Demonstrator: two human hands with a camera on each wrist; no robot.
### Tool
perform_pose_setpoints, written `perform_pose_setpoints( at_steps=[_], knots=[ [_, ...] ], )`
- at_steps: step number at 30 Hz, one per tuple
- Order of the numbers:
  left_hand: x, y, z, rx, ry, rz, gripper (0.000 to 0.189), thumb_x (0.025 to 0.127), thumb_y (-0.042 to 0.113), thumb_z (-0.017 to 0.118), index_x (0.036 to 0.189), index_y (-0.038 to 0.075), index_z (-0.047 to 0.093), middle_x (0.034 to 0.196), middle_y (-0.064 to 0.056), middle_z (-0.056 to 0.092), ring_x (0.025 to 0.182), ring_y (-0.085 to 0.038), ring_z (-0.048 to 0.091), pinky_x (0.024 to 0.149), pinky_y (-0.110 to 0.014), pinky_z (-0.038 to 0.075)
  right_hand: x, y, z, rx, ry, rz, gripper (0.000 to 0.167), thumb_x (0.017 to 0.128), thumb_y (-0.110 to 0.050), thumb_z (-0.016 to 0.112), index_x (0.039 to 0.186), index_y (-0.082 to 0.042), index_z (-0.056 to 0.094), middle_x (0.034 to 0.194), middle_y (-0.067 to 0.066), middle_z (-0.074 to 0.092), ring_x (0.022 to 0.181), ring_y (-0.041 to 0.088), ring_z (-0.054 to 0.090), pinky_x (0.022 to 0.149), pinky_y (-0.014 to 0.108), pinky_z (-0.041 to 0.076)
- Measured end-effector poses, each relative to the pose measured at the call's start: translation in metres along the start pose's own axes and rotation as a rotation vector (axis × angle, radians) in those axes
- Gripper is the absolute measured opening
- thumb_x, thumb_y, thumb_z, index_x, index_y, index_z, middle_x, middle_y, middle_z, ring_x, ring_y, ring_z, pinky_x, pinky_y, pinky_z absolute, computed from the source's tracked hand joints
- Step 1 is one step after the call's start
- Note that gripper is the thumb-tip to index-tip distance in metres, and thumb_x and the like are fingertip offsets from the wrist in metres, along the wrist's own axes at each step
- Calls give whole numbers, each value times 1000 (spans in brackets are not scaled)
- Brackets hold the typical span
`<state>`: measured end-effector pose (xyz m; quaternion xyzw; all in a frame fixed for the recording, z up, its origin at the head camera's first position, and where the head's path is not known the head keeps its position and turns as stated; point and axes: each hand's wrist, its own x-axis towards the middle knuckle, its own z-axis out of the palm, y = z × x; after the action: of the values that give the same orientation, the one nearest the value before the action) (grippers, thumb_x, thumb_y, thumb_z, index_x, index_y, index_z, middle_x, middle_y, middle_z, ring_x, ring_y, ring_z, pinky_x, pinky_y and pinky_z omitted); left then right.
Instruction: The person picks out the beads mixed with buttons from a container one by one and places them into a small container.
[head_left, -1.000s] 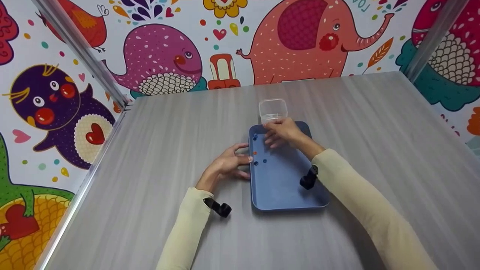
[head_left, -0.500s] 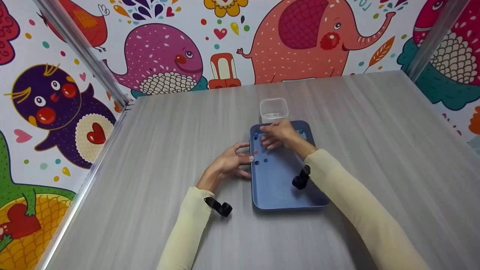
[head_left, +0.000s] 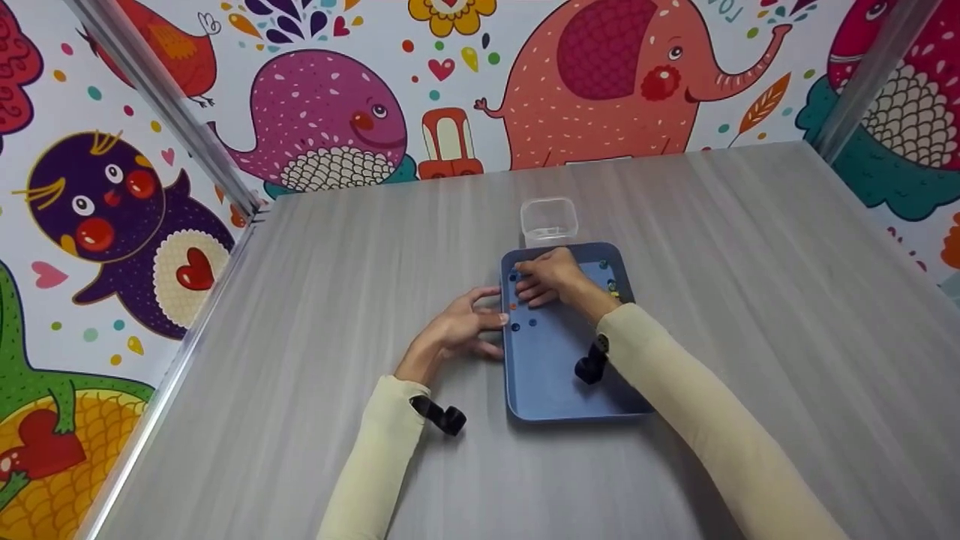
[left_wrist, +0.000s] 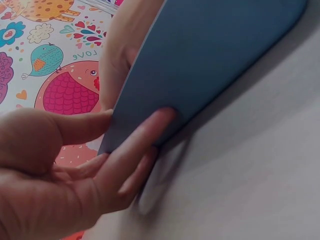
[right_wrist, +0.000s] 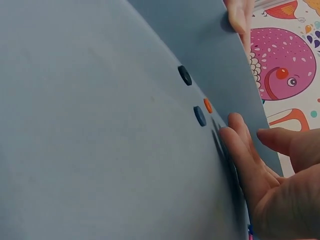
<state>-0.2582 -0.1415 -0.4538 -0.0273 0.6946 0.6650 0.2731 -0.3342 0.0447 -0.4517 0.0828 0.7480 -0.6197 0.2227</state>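
Observation:
A blue tray [head_left: 570,386] lies on the table, holding small round buttons. My left hand [head_left: 459,324] grips its left side wall, thumb at the rim and fingers along the outside, as the left wrist view shows. Over the far left corner is my right hand [head_left: 553,279], its fingertips right beside a dark blue button [head_left: 513,277]. In the right wrist view, its thumb stands apart from the fingers [right_wrist: 245,155], with nothing seen between them. Nearer along the left wall lie an orange button [right_wrist: 208,105], a blue button [right_wrist: 200,115] and a dark button [right_wrist: 185,75].
A clear plastic container [head_left: 549,219] stands just beyond the tray's far edge. Green and yellow pieces [head_left: 613,291] lie along the tray's right wall, partly behind the right wrist. Grey wood-grain table [head_left: 337,285] surrounds the tray, with cartoon-printed walls [head_left: 457,75] behind and at the sides.
My right hand has moved left and slightly nearer, down to the far left corner of the tray. Green and yellow pieces on the right have come into sight. My left hand stays put.

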Motion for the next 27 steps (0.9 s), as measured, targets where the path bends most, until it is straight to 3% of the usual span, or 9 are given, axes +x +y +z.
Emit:
perform_pose_setpoints(
  at_steps=[7, 16, 27],
  knots=[
    [0, 0, 1, -16, -5, 4, 62, 97, 2, 61, 153, 13, 35, 138, -22, 58, 102, -24, 69, 66, -39, 65, 2, 1, 2, 19, -4, 6, 33, 98, -17, 64, 118, 9, 62, 68, 6, 72, 56, 15, 72, 56, 30, 64],
    [-1, 1, 0, -16, -12, 4, 60, 98, 1, 59, 152, 12, 34, 142, -24, 54, 111, -28, 66, 67, -39, 65, 5, -3, 6, 19, 1, 35, 36, 97, -18, 64, 120, 9, 59, 68, 8, 73, 55, 16, 71, 54, 29, 63],
    [-1, 0, 1, -12, 0, -9, 61, 98, 2, 61, 152, 14, 36, 139, -22, 57, 104, -26, 70, 67, -39, 66, 5, -2, 14, -9, 93, 46, 30, 96, -17, 66, 111, 10, 64, 69, 9, 74, 52, 16, 70, 52, 30, 62]
  ],
)
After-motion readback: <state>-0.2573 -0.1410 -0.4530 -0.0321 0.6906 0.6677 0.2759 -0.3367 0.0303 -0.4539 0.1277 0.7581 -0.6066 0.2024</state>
